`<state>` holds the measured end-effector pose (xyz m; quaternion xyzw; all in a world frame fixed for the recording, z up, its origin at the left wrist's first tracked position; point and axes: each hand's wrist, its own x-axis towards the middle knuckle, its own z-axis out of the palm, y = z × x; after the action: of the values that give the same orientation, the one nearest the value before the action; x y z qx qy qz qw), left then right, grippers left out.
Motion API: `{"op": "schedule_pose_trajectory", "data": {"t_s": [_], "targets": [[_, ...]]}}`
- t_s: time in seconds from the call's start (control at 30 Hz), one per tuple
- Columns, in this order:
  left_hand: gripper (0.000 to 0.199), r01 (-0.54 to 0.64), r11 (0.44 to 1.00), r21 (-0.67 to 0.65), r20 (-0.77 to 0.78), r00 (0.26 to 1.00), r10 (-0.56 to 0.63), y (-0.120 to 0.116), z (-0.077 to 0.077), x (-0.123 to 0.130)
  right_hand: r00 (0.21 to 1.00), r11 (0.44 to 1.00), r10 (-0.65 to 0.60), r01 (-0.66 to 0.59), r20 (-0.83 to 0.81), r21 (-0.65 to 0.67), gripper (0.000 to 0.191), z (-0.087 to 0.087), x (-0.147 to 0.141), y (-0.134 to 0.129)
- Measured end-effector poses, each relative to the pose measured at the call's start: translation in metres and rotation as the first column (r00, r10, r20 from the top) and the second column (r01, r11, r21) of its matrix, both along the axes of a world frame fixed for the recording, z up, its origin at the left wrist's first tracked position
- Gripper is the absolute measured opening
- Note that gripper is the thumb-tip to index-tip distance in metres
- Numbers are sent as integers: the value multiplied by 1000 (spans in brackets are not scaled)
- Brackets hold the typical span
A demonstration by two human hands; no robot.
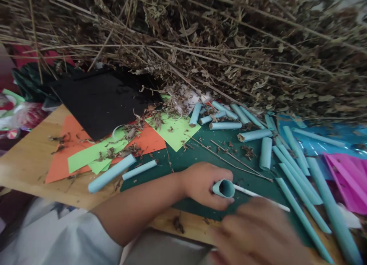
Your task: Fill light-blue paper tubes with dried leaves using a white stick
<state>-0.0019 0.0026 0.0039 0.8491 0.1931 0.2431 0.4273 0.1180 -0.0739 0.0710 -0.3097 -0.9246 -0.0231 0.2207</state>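
Observation:
My left hand (205,183) is wrapped round a light blue paper tube (223,188), whose open, hollow end faces up toward the camera. Close by at the lower right, my right hand (255,234) is smeared by motion, and its fingers cannot be made out clearly. A thin white stick (262,197) lies between the hands and the green mat (206,158), partly hidden by them. Two more blue tubes (112,173) rest to the left of my left forearm.
Dried stalks and leaves (229,58) are heaped across the back. Several blue tubes (304,219) lie at the right, beside pink paper (348,181). Black paper (103,100), orange paper (61,154) and green paper (173,131) lie on the wooden table (28,165).

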Motion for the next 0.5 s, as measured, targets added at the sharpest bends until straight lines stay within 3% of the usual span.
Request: {"op": "schedule_pose_trajectory", "data": {"t_s": [0.03,0.1,0.2,0.5], "targets": [[20,-16,1000,-12,21,1000,16,0,1,-1,998,998,65,-65,6,6,15,-9,-8,-7],[19,-46,998,-40,40,998,48,-1,1,-1,993,998,62,-62,96,-7,17,-28,-25,-17],[18,-67,997,-44,25,997,69,-3,1,-1,970,987,103,-73,219,-144,11,-48,-41,-21],[18,-53,998,-34,-21,998,52,-3,2,-1,905,941,260,-160,338,-297,14,-68,-38,-16]]}}
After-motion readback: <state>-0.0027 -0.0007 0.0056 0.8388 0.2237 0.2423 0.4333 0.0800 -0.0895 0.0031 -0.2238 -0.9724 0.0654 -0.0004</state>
